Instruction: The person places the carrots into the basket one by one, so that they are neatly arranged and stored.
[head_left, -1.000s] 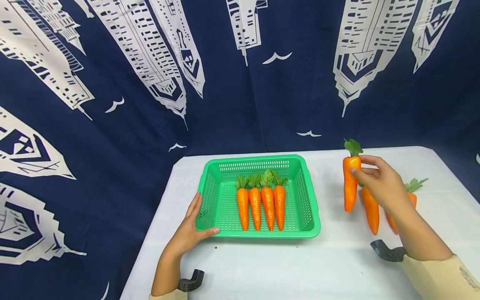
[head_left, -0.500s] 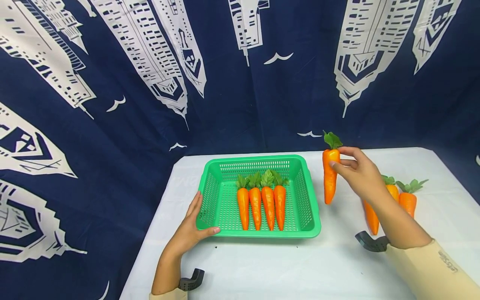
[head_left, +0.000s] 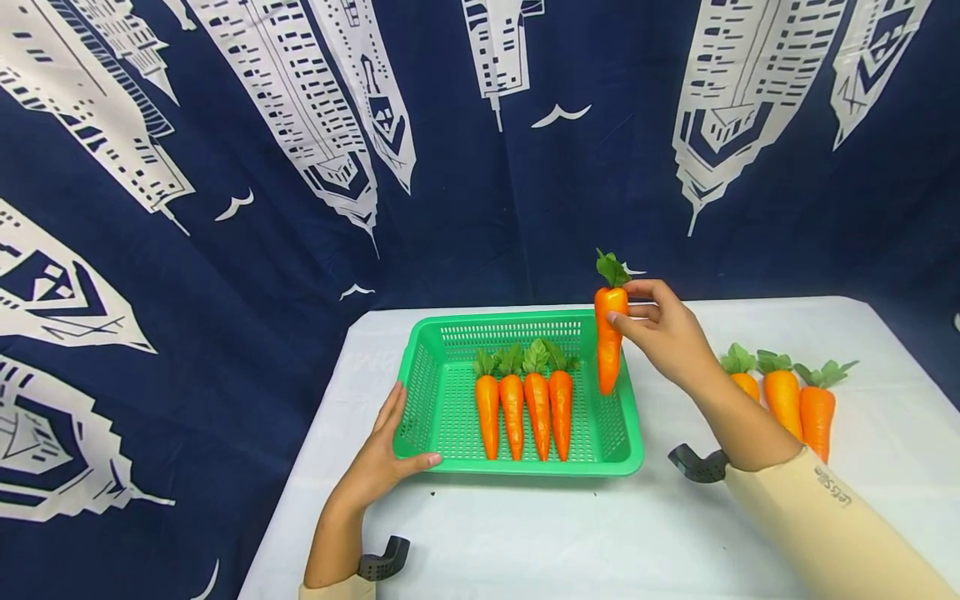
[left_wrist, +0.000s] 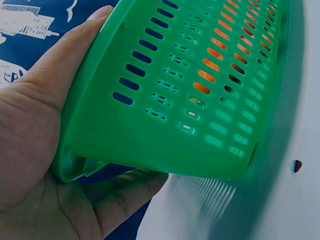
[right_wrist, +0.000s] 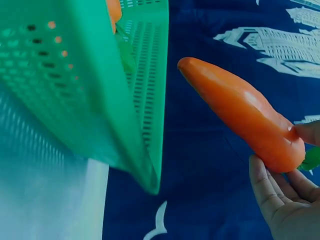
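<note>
My right hand (head_left: 669, 335) pinches an orange carrot (head_left: 609, 360) near its leafy top, with thumb and fingers on either side. The carrot hangs tip down and overlaps the right rim of a green slotted basket (head_left: 517, 468) in the head view. In the right wrist view, the held carrot (right_wrist: 240, 112) shows beside the basket's wall. My left hand (head_left: 372, 467) rests at the basket's near left corner, thumb along the front rim and straight fingers along the left side. Inside the basket, several carrots (head_left: 536, 412) lie in a row, leaves toward the back.
Three more carrots (head_left: 782, 396) lie on the white table (head_left: 555, 542) at the right, partly hidden by my right forearm. A dark blue cloth (head_left: 465, 233) with white building prints hangs behind the table. Each wrist wears a black device (head_left: 384, 560).
My right hand has carried the carrot leftward and slightly up, from over the loose carrots to the basket's right rim. My left hand and the basket stay in place.
</note>
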